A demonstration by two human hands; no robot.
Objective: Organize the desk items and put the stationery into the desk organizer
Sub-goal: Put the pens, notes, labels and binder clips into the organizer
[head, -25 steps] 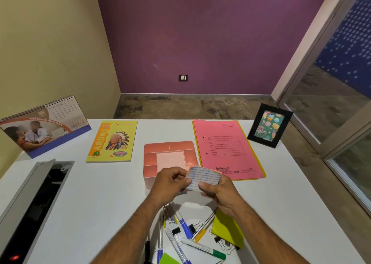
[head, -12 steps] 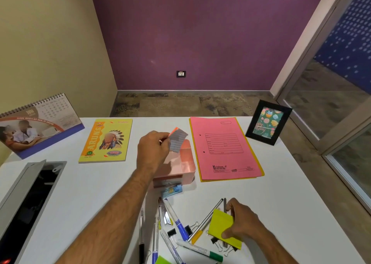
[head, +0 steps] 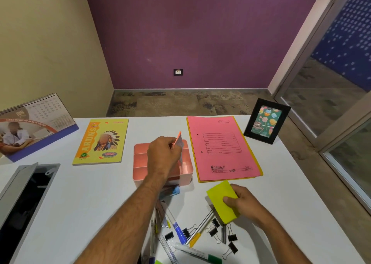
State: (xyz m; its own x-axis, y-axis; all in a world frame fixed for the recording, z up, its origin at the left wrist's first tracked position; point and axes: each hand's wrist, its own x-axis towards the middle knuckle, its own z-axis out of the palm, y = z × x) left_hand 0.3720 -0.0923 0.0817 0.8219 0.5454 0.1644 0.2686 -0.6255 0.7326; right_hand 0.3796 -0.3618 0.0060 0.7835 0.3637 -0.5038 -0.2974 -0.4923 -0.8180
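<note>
Hands [head: 164, 155] with pads above pink organizer [head: 140, 163], pens [head: 176, 225] nearby

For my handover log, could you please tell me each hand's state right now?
Left hand: pinching a small orange-backed sticker pad over the pink plastic organizer.
Right hand: holding a yellow-green sticky-note pad.

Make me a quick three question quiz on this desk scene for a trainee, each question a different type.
1. True or false: the left hand holds a small card pad over the pink desk organizer.
2. What does the right hand grip? A) green marker B) yellow sticky pad C) binder clip
3. Fill in: the pink file folder lies between the organizer and the ____.

Key: 1 true; 2 B, the yellow sticky pad; 3 picture frame.
</note>
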